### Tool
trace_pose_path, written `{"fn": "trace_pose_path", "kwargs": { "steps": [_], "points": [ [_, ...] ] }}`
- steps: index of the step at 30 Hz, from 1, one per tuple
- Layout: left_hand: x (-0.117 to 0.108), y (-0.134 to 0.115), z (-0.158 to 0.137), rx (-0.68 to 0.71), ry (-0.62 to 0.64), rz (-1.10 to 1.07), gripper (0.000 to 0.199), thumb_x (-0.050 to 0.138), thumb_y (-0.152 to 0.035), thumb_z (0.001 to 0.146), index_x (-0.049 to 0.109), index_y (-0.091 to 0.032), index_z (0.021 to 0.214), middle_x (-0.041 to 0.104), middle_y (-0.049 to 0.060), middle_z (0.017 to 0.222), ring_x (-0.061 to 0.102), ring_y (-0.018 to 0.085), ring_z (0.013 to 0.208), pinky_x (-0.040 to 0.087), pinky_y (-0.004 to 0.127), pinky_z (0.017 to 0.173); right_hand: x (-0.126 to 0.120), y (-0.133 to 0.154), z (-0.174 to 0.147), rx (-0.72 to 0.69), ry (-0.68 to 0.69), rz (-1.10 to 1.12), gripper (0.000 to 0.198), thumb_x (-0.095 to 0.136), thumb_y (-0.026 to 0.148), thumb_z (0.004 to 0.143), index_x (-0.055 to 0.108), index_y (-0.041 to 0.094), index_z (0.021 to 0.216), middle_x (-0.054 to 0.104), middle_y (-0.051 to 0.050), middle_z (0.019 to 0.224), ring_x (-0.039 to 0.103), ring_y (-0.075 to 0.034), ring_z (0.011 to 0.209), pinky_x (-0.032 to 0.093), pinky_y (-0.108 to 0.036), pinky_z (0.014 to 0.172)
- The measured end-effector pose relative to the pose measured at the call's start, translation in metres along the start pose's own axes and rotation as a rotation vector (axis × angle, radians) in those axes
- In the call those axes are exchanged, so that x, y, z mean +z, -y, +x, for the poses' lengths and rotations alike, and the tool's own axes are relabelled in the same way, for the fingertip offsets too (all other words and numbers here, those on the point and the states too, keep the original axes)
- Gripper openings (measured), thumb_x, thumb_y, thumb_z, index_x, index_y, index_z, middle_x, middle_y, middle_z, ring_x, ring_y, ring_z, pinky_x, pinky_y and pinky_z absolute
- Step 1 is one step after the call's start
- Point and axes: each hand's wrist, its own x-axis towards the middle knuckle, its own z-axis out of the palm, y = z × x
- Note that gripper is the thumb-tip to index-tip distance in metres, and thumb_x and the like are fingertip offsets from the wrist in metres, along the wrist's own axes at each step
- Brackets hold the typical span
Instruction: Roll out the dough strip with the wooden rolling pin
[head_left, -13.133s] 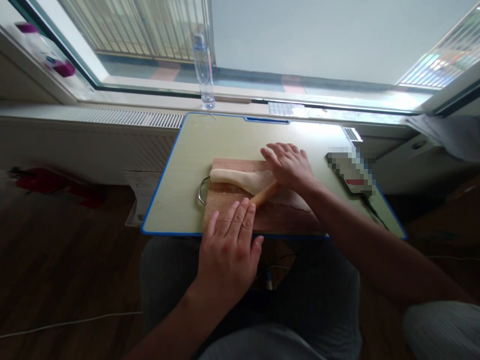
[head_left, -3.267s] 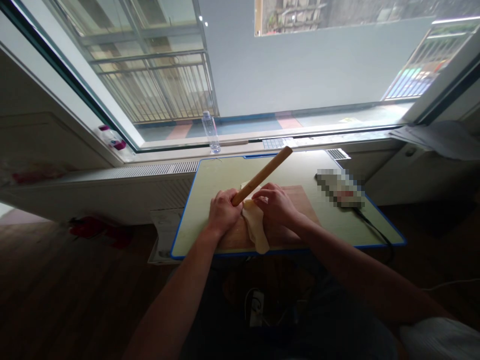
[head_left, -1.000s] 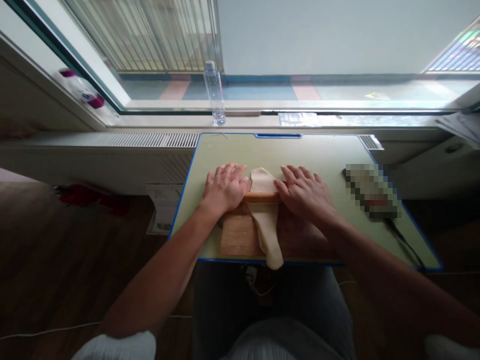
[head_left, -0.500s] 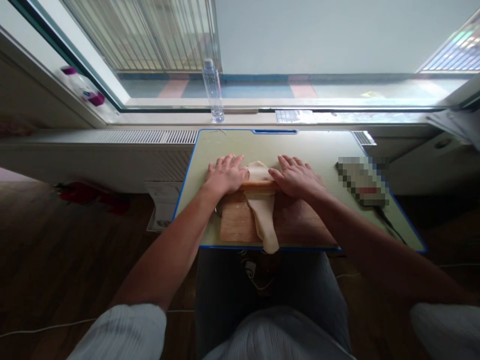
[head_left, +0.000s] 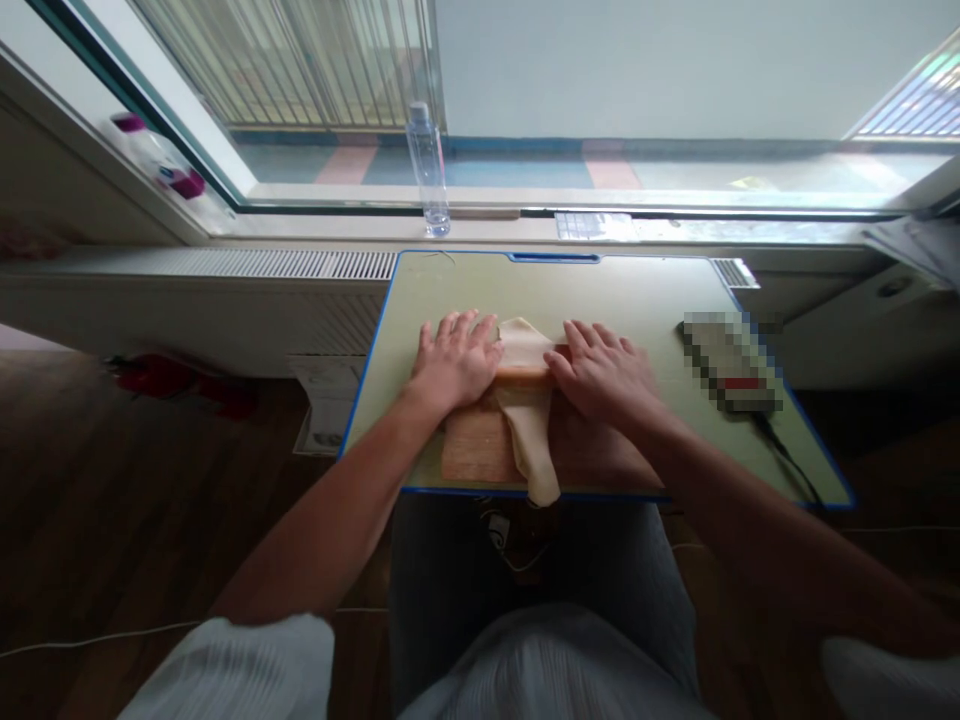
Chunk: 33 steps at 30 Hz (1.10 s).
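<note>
A wooden rolling pin [head_left: 523,376] lies crosswise over a strip of pale dough [head_left: 531,440]. My left hand [head_left: 456,360] rests palm down on the pin's left end, fingers stretched forward and spread. On the other end, my right hand [head_left: 604,372] presses flat in the same way, its thumb near the dough. Both hands hide the ends of the pin. Under the dough is a wooden board [head_left: 476,445]. The dough's near end hangs over the board's front edge, while its far end shows beyond the pin.
The board lies on a pale table top with a blue rim [head_left: 630,285]. A blurred-out device [head_left: 727,365] with a black cable lies at the right. A clear bottle [head_left: 427,175] stands on the window sill behind. Another bottle [head_left: 161,160] with purple parts is at left.
The rolling pin and both hands have shifted slightly toward me over the dough. The view has tilted a little.
</note>
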Motion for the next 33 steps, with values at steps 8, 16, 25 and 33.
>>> {"fn": "trace_pose_path", "kwargs": {
  "steps": [8, 16, 25, 33],
  "points": [
    [-0.001, 0.000, 0.017, -0.010, 0.027, -0.009, 0.066, 0.028, -0.058, 0.109, 0.039, -0.033, 0.169, 0.033, 0.006, 0.180, 0.027, 0.034, 0.166, 0.017, 0.064, 0.134, 0.002, -0.006, 0.012, 0.008, -0.017, 0.022, 0.078, 0.025, 0.064, 0.109, 0.039, 0.017, 0.170, 0.043, -0.015, 0.174, 0.038, -0.040, 0.159, 0.035, -0.061, 0.125],
    [0.001, -0.006, -0.009, 0.002, -0.014, 0.008, 0.065, 0.027, -0.055, 0.110, 0.039, -0.030, 0.168, 0.037, 0.008, 0.178, 0.030, 0.036, 0.164, 0.016, 0.063, 0.135, 0.003, -0.001, -0.016, -0.045, -0.054, -0.004, 0.075, 0.024, 0.055, 0.111, 0.039, 0.011, 0.169, 0.044, -0.018, 0.172, 0.035, -0.043, 0.159, 0.033, -0.065, 0.125],
    [-0.003, -0.001, 0.046, -0.020, 0.064, -0.013, 0.069, 0.030, -0.058, 0.108, 0.034, -0.030, 0.171, 0.028, 0.008, 0.182, 0.024, 0.034, 0.167, 0.016, 0.066, 0.135, 0.001, -0.013, 0.039, 0.037, 0.080, 0.051, 0.076, 0.027, 0.062, 0.110, 0.035, 0.019, 0.172, 0.036, -0.015, 0.177, 0.033, -0.040, 0.161, 0.036, -0.065, 0.124],
    [-0.002, -0.005, 0.037, -0.029, 0.004, 0.021, 0.072, 0.024, -0.059, 0.109, 0.035, -0.026, 0.171, 0.033, 0.009, 0.180, 0.029, 0.033, 0.165, 0.023, 0.065, 0.133, -0.001, -0.010, 0.032, 0.056, 0.032, 0.061, 0.078, 0.029, 0.062, 0.108, 0.037, 0.016, 0.171, 0.036, -0.016, 0.177, 0.032, -0.042, 0.161, 0.032, -0.068, 0.125]
  ]
}}
